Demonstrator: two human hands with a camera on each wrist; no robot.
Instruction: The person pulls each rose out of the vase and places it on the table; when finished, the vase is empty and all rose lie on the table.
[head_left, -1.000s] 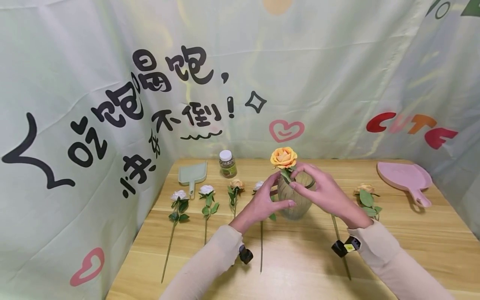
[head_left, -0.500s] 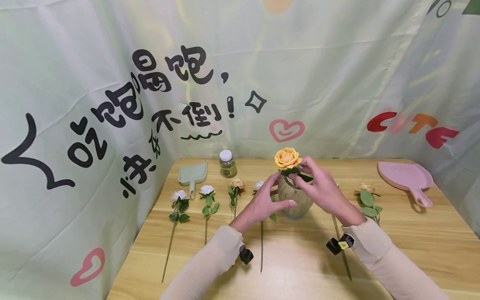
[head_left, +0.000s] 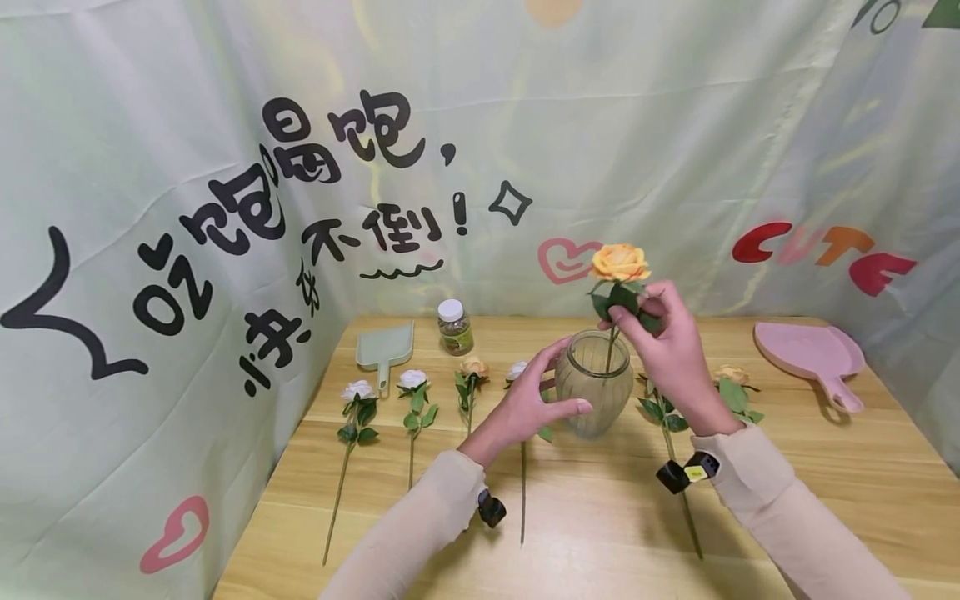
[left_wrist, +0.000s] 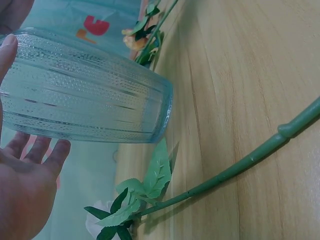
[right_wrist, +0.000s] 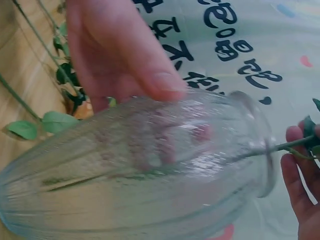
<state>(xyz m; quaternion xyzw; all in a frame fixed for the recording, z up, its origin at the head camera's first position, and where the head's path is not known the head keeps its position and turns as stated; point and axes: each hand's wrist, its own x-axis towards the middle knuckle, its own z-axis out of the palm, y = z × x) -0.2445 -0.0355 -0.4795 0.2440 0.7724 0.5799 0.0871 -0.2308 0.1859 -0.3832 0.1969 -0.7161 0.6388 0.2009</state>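
A ribbed clear glass vase [head_left: 592,387] stands on the table, and my left hand [head_left: 525,404] holds its left side. In the right wrist view the left thumb [right_wrist: 160,80] lies against the glass, with the fingers behind the vase. My right hand [head_left: 667,337] pinches the stem of an orange-yellow artificial rose [head_left: 621,263] just under its leaves. That rose is upright above the vase mouth, its stem [right_wrist: 290,144] running down through the rim into the vase. Through the glass, the lower stem shows in the right wrist view.
White roses [head_left: 358,390] and a peach rose [head_left: 474,368] lie left of the vase; more roses [head_left: 733,377] lie right. Behind stand a lidded jar [head_left: 455,328] and a grey-green dustpan [head_left: 386,347]. A pink dustpan-shaped piece [head_left: 812,353] lies far right. A printed curtain hangs behind.
My right hand has lifted the orange-yellow rose up and to the right, so its bloom, leaves and some stem now show above the vase rim. My left hand stays on the vase.
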